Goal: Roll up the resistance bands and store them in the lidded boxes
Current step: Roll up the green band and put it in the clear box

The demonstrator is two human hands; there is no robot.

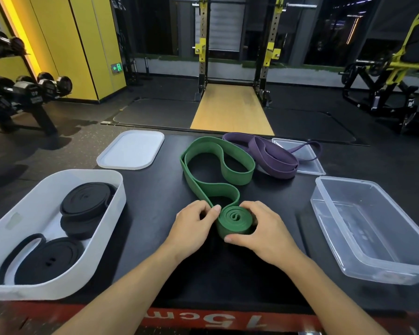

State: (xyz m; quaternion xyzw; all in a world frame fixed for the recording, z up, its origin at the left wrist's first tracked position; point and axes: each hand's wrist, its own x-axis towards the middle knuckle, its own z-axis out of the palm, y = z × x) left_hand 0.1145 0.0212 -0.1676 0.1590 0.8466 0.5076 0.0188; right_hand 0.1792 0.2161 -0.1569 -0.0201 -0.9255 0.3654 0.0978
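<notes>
Green resistance band (218,170), a wide flat rubber loop, lies at the middle of the black tabletop (155,201). Its near end is wound into a tight coil (235,221), spiral face up, close to the front edge. The rest trails in loose curves toward the far edge. The left hand (194,226) pinches the strap between thumb and fingers just where it feeds into the coil. The right hand (259,233) curls round the coil's right and near sides, gripping it, with the thumb pressed on the near rim. A purple flat rubber band (273,155) lies unrolled near the far edge, partly over a clear plastic lid (310,165). A clear rectangular plastic box (324,213) sits uncovered at the right edge. At the left edge, a white plastic box (120,197) holds two rolled black rubber bands (87,201). A white plastic lid (131,151) lies beyond it, by the far edge.
</notes>
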